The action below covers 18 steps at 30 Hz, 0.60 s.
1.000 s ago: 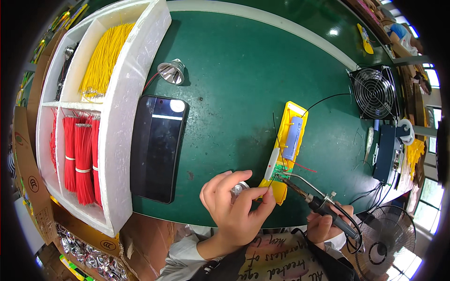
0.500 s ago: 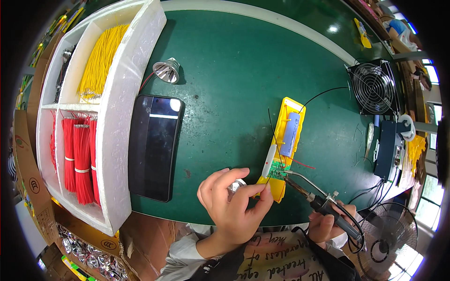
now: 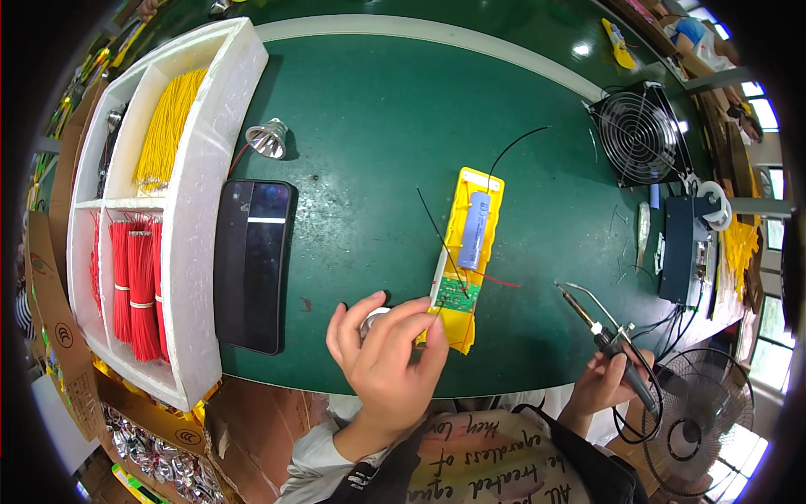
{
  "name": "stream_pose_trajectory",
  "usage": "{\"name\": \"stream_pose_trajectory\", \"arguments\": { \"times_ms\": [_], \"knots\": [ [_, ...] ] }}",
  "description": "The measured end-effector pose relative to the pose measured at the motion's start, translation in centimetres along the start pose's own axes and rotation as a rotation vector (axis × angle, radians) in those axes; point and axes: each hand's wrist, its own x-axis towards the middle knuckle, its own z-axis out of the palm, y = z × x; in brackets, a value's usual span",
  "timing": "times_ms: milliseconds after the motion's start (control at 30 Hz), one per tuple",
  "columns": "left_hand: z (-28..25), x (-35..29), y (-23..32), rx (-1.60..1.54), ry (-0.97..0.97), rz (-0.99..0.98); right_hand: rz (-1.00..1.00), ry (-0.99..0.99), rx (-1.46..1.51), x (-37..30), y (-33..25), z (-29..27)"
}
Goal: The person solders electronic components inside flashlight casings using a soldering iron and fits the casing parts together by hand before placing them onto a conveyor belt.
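Note:
A yellow plastic casing lies on the bench, holding a blue cylindrical battery and a small green circuit board. Loose black and red wires stick out of it. At the casing's lower left edge is my left hand, thumb and forefinger pinched together; whatever lies between them is too small to make out. Partly behind those fingers is a shiny reflector. My right hand grips a soldering iron with a curved metal tube alongside. Its tip points up and left, apart from the board.
On the left, a white foam box holds bundles of yellow wires and red wires. Beside it lie a black phone and another reflector. A black fan and a dark soldering unit stand at right.
The soldering iron has moved away from the circuit board, to the right. My left hand stays pinched beside the casing. The whole view has shifted somewhat.

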Motion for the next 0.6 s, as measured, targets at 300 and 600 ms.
{"name": "stream_pose_trajectory", "arguments": {
  "times_ms": [300,600],
  "knots": [
    [-1.9,-1.0,-1.4,0.146,-0.130,0.320,0.044,0.033,-0.001,0.1,1.2,-1.3],
    [-0.5,-1.1,-0.5,-0.025,0.101,0.133,0.011,0.001,0.038,0.0,-0.8,0.5]
  ]
}}
